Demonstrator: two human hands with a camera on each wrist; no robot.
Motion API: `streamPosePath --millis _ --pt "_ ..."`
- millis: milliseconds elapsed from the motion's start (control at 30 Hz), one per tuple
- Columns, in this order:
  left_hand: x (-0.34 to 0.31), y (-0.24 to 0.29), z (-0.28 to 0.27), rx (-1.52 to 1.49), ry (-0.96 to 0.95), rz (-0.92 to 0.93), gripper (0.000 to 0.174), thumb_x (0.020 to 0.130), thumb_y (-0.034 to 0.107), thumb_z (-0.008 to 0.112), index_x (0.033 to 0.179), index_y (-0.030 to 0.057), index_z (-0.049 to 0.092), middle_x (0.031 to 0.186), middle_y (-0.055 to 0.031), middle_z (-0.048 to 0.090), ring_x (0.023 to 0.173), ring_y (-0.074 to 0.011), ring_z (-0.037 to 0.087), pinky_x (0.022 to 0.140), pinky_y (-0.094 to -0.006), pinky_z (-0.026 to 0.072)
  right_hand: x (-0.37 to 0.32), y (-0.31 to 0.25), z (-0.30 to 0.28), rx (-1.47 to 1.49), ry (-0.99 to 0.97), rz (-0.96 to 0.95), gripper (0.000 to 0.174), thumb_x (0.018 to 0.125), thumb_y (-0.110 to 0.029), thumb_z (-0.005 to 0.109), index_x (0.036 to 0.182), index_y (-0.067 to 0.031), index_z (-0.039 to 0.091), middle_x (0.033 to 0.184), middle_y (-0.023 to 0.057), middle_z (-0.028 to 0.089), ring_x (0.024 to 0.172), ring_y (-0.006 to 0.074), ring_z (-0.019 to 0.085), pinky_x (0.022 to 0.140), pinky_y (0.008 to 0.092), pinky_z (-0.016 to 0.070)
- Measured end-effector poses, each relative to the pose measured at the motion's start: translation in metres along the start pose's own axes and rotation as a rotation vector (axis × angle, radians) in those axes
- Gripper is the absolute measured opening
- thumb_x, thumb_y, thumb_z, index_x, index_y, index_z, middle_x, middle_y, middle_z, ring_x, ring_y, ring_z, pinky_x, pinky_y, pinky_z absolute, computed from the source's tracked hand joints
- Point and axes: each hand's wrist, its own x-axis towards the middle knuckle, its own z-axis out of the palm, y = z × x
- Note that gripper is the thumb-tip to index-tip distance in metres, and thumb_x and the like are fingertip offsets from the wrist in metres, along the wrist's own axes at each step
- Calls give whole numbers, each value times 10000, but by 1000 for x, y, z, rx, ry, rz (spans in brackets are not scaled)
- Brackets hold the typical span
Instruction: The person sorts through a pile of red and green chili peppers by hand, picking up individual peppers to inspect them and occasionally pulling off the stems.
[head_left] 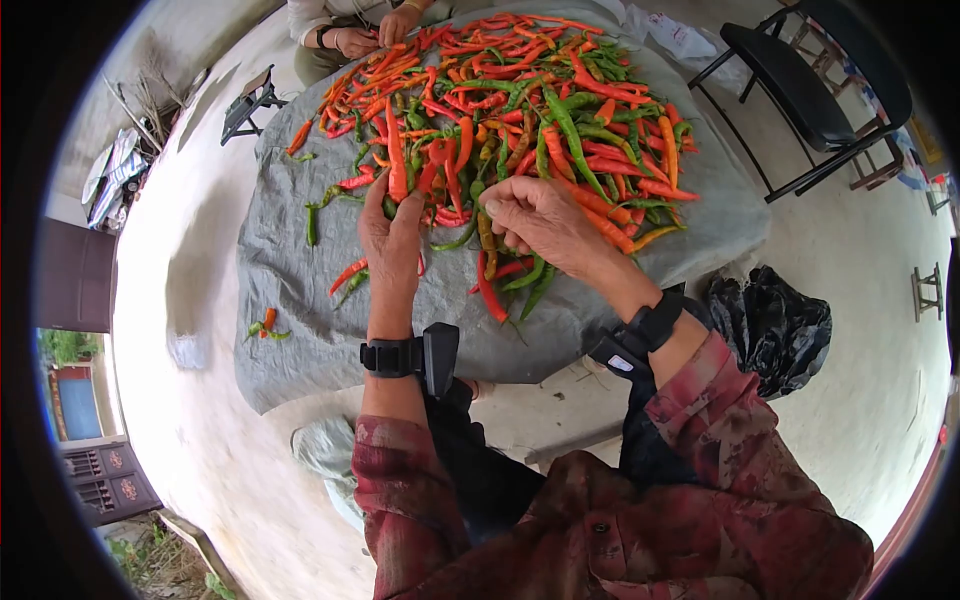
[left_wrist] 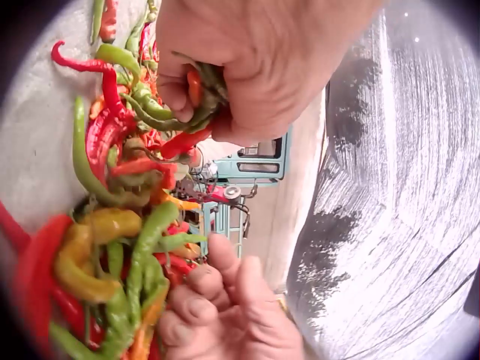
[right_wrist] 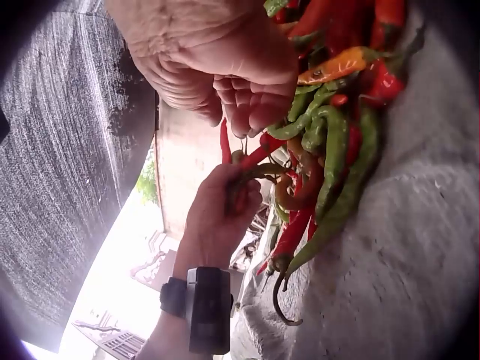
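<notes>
My left hand (head_left: 393,240) grips several chili peppers near the front of the pile. A long red chili (head_left: 396,155) stands up from its grasp; the left wrist view shows green chilies (left_wrist: 202,118) and an orange tip (left_wrist: 195,88) between its fingers. To its right, my right hand (head_left: 550,222) hovers over the front edge of the pile, fingers loosely bent, with nothing visible in them. In the left wrist view the right hand's fingertips (left_wrist: 222,255) come close beside a green chili tip (left_wrist: 181,241). Red, green and orange chilies (head_left: 610,90) spread out beyond both hands.
A grey sheet (head_left: 310,350) covers the surface beneath the pile, with a few stray chilies (head_left: 268,322) at left. Another person's hands (head_left: 380,35) work at the far edge. A black chair (head_left: 790,90) and a black plastic bag (head_left: 770,325) stand at right.
</notes>
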Motion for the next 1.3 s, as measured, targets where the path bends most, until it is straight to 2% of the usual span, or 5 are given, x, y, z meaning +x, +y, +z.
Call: streamPosePath --millis 367,867,967,1067,1300 --pt "-46 18 19 -83 -240 -121 302 881 140 555 1160 39 499 932 -3 583 766 -52 516 649 -215 433 4 7 15 138 13 27 403 857 -397 613 956 -8 581 763 -5 562 618 54 499 492 201 422" --pt "-37 9 -14 -433 7 -244 219 830 51 560 1049 36 566 908 -60 631 728 -138 601 613 -253 469 19 -2 18 206 100 -51 247 796 -161 607 987 -9 574 702 -14 516 556 66 478 516 220 424" --pt "-37 11 -11 -406 13 -257 202 824 53 573 1025 42 561 890 -53 625 736 -134 598 627 -255 468 25 8 20 189 244 -211 307 816 -159 602 1073 4 562 730 21 553 580 90 511 547 236 446" --pt "-38 17 -6 -377 -16 -268 193 824 56 583 1015 49 557 886 -47 620 750 -127 596 646 -256 468 24 13 18 -353 501 -473 302 843 -176 600 1071 21 580 726 54 594 598 101 540 565 257 455" --pt "-42 16 10 -311 -315 -323 245 838 61 579 1080 38 546 884 -31 603 725 -110 592 626 -236 467 11 4 24 -37 68 -176 312 861 -273 608 875 38 636 656 35 603 601 72 529 555 263 424"
